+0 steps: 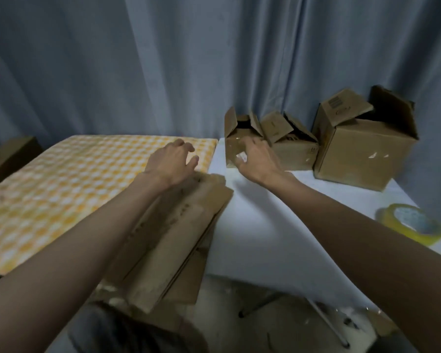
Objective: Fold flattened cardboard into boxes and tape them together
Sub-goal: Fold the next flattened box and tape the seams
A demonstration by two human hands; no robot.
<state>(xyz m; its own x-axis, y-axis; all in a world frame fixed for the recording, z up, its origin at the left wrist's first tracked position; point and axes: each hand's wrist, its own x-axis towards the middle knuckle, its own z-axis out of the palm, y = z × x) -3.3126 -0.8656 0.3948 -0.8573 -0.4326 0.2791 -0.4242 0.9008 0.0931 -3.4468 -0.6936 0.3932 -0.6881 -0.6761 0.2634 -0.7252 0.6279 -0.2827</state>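
A stack of flattened cardboard lies tilted across the gap between the checkered surface and the white table. My left hand hovers just past the stack's far end, fingers loosely spread and holding nothing. My right hand reaches to a small folded box at the back of the white table. Its fingers lie against the box's front face, with the thumb near the lower edge. The top flaps of this box stand open.
A second small box and a large box, both with open flaps, stand right of the first. A roll of yellowish tape lies near the table's right edge. The orange checkered cloth covers the left surface. A blue curtain hangs behind.
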